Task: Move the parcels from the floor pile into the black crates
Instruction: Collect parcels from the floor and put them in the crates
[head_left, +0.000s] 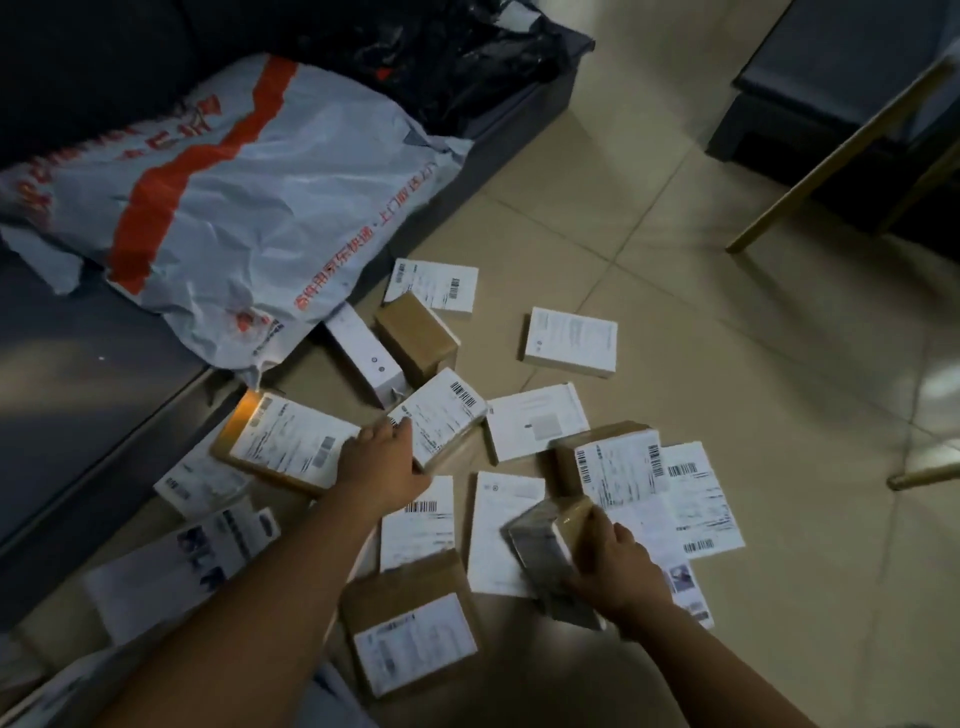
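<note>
Both hands work the pile: right hand (618, 564) grips a blurred brown taped parcel (558, 540), left hand (387, 460) seemingly pinches a white-labelled box (441, 418); crates unseen, most parcels remain.

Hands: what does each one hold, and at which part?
The left hand grips a labelled parcel at its near left corner. The right hand holds a brown taped parcel by its right end.

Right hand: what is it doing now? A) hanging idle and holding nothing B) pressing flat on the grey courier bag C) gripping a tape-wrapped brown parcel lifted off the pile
C: the right hand curls round a tape-wrapped brown parcel, tilted above the white parcels on the floor.
</note>
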